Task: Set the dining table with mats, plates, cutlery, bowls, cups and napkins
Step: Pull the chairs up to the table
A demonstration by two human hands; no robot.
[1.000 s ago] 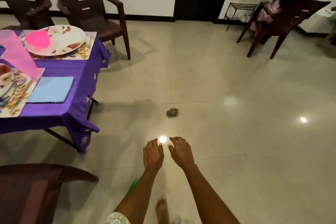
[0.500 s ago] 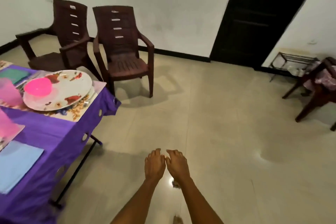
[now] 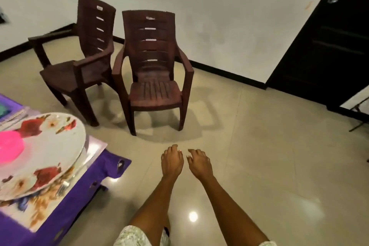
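My left hand (image 3: 172, 161) and my right hand (image 3: 199, 163) hang side by side over the tiled floor, right of the table, fingers loosely curled and holding nothing. At the left edge stands the table under a purple cloth (image 3: 83, 191). On it lies a floral mat (image 3: 42, 207) carrying a white flowered plate (image 3: 50, 146), and a pink bowl (image 3: 10, 149) sits on that plate. Cutlery shows faintly by the plate's near rim.
Two dark brown plastic armchairs stand ahead: one (image 3: 153, 78) facing me, the other (image 3: 79, 62) to its left, turned sideways. A black door (image 3: 329, 46) fills the right wall. A metal rack's edge (image 3: 359, 112) shows far right. Glossy floor lies between.
The view has swung left and closer to the table and chairs; the plate now looms large. My hands stay together in front, slightly further apart, holding nothing.
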